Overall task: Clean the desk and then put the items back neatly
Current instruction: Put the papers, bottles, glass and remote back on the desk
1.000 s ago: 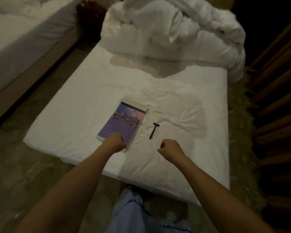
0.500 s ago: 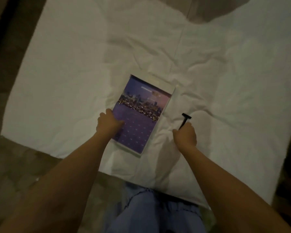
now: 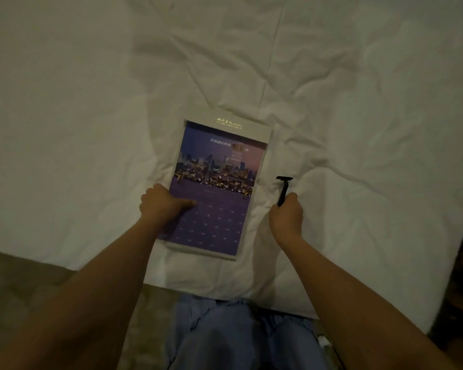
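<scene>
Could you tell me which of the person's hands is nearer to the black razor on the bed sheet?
Right. The right hand grips the razor by its handle; the left hand holds the booklet, which lies between it and the razor.

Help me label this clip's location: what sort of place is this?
Probably a bedroom, perhaps in a hotel: a wrinkled white bed sheet fills the view, with a purple city-skyline booklet and a small black plastic razor on it.

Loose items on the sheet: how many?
2. The booklet lies flat at centre, gripped at its edge by the left hand. The black razor sits just to its right, held by the right hand.
</scene>
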The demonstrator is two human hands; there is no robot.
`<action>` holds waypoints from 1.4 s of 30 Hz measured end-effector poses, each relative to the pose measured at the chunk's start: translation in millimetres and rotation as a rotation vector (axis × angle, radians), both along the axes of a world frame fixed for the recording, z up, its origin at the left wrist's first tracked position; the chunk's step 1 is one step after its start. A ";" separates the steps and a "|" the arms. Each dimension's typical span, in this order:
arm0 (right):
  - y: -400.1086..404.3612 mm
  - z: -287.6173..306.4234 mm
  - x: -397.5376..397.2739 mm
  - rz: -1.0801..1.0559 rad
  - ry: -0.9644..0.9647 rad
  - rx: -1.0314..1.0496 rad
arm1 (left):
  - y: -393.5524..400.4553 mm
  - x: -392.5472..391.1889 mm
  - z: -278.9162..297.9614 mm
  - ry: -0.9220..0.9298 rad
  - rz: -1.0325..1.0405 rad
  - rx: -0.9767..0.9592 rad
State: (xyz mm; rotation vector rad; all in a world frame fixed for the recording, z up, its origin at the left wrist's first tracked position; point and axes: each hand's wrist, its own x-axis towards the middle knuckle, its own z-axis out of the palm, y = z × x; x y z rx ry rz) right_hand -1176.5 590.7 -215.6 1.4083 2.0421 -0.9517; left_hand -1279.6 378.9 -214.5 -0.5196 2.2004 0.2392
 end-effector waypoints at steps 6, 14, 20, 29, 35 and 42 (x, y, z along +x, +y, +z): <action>10.5 34.2 14.2 -0.064 0.099 -0.016 | 19.8 16.0 35.5 0.277 0.167 0.304; 53.8 127.1 73.1 -0.264 0.298 0.088 | 95.8 20.5 136.4 0.565 -0.188 0.319; 84.5 203.9 189.6 -0.561 0.466 0.199 | 174.9 93.7 214.8 0.597 -0.346 0.587; 65.3 311.1 487.2 -0.992 0.577 0.440 | 270.6 370.0 302.8 0.396 -0.819 0.994; 2.0 343.9 673.5 -1.313 0.597 0.662 | 288.6 574.2 339.3 0.171 -1.109 1.222; -91.5 351.0 818.6 -1.760 0.491 0.850 | 284.3 774.6 357.9 -0.042 -1.484 1.333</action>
